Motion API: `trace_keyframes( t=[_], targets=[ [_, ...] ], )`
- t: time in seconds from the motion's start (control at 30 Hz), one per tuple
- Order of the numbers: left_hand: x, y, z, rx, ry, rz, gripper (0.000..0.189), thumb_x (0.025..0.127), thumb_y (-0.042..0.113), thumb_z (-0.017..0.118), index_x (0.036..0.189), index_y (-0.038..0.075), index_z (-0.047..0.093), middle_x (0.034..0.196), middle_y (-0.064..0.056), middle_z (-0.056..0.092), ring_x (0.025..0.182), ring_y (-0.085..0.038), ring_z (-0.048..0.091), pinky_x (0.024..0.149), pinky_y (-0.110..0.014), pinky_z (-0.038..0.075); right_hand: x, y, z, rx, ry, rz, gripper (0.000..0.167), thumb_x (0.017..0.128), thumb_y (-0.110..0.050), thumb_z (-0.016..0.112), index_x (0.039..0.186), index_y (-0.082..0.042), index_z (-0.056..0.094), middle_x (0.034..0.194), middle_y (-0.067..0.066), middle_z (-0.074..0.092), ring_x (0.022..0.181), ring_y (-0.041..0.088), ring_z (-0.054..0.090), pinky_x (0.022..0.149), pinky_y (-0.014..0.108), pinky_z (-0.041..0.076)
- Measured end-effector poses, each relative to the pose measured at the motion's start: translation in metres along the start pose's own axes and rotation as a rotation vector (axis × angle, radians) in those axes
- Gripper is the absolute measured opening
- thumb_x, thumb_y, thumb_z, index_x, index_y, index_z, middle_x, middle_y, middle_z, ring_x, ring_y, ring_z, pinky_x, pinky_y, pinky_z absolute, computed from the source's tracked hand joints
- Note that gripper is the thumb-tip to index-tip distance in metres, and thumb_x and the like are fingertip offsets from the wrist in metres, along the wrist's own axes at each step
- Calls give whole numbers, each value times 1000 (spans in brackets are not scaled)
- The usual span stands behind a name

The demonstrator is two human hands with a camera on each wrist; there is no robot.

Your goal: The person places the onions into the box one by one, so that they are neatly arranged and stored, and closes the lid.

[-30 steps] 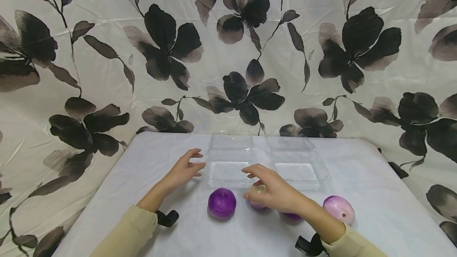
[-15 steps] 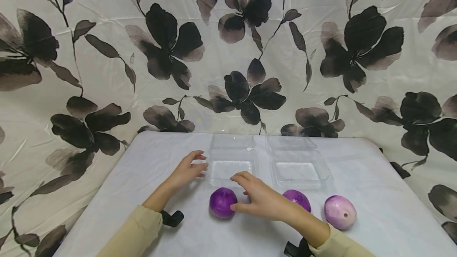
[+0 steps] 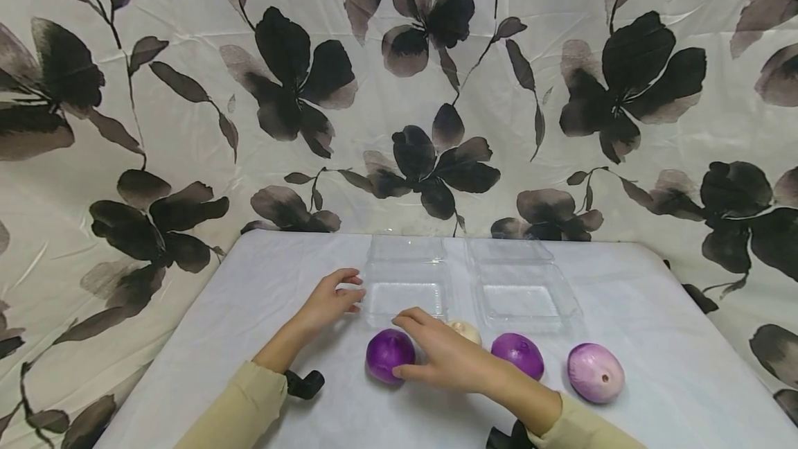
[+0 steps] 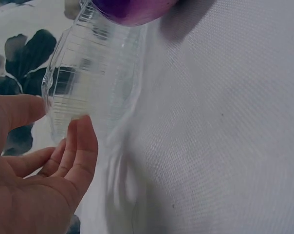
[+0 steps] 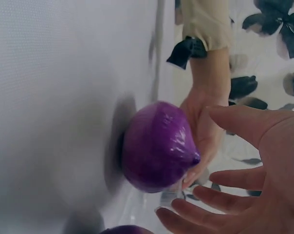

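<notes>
On white cloth, a purple onion gleams.

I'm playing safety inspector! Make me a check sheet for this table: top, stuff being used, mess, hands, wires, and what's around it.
Surface: table with a white cover.
Job's things: four onions in a rough row: dark purple onion, pale-topped onion partly hidden by the right hand, purple onion, pale pink onion. Behind them, left clear box and right clear box, both open, no onion inside.
Clutter: nothing seen.
Hands: left hand beside the left clear box, touch unclear; right hand beside the dark purple onion, fingers spread, not gripping it.
Cables: nothing seen.
Surroundings: flowery sheet behind the table.
</notes>
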State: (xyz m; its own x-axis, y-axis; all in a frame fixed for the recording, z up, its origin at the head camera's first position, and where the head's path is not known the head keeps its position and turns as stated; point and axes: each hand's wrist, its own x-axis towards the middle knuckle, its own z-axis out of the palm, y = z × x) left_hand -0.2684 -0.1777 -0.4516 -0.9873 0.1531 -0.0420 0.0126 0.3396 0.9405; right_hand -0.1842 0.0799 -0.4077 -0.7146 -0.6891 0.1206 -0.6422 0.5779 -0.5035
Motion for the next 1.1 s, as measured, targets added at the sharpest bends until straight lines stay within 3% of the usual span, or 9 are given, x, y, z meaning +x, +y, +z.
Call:
trace_keyframes(
  t=[0.17, 0.43, 0.83, 1.1],
  targets=[
    [0, 1, 2, -22, 11, -2, 49, 99, 6, 63, 143, -9, 46, 126, -23, 55, 99, -32, 68, 79, -34, 62, 3, 1, 6, -11, -8, 0, 68, 91, -34, 78, 144, -1, 52, 143, 8, 53, 129, 23, 57, 109, 38, 49],
    [3, 0, 5, -59, 30, -28, 48, 97, 2, 63, 141, -12, 47, 111, -17, 57, 83, -18, 63, 72, -28, 60, 6, 5, 16, 14, -6, -9, 64, 91, -33, 78, 142, -3, 54, 139, 8, 54, 124, 20, 58, 107, 35, 50],
    [4, 7, 6, -91, 17, -25, 48, 99, 3, 63, 141, -13, 47, 108, -14, 54, 80, -16, 62, 71, -26, 60, 5, 6, 22, -3, 6, 10, 55, 95, -32, 73, 141, -8, 56, 135, 6, 56, 119, 18, 60, 103, 35, 52],
    [2, 0, 7, -104, 39, -37, 44, 100, 2, 60, 139, -13, 50, 107, -14, 56, 78, -15, 63, 70, -23, 59, 4, 4, 24, -45, -2, 5, 53, 96, -34, 73, 137, -7, 56, 133, 8, 57, 119, 19, 62, 102, 33, 53]
  ],
)
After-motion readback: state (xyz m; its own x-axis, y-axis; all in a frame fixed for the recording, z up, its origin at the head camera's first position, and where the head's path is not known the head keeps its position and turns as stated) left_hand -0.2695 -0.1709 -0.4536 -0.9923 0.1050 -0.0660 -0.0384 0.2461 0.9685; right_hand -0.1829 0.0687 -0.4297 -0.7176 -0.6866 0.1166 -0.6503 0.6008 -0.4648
